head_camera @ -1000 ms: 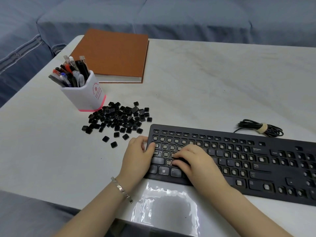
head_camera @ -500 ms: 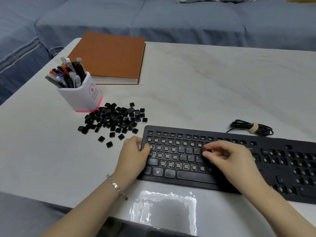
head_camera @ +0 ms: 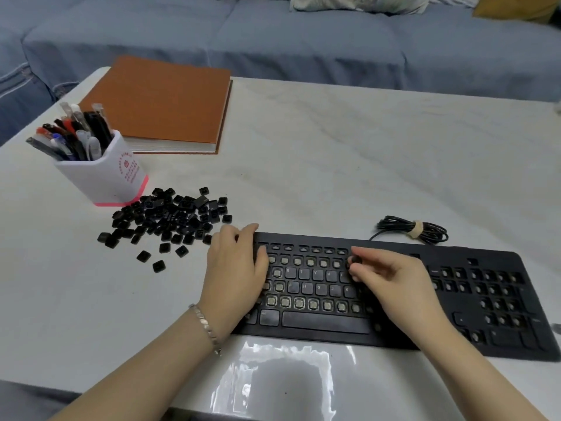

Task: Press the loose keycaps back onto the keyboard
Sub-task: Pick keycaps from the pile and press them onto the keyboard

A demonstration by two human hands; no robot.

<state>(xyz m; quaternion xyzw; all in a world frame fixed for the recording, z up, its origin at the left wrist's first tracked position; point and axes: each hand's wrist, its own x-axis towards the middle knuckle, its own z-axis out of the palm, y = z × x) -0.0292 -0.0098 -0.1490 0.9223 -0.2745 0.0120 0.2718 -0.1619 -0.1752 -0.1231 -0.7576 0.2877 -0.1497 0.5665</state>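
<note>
A black keyboard (head_camera: 473, 293) lies on the white table, with most of its key sockets bare and a few letter keys and the space bar fitted. A pile of loose black keycaps (head_camera: 170, 217) lies to its upper left. My left hand (head_camera: 235, 271) rests on the keyboard's left end, thumb over the keys and fingers along the top edge. My right hand (head_camera: 391, 281) hovers over the middle of the keyboard and pinches a small black keycap (head_camera: 355, 260) between thumb and fingers above the number row.
A white pen holder (head_camera: 106, 174) full of pens stands beside the keycap pile. Behind it lies an orange book (head_camera: 161, 101). The keyboard's coiled cable (head_camera: 416, 230) sits behind the keyboard. A blue sofa runs behind the table.
My right hand left the lower left keys and moved right and up to the number row, now pinching a keycap. My left hand stayed on the keyboard's left end.
</note>
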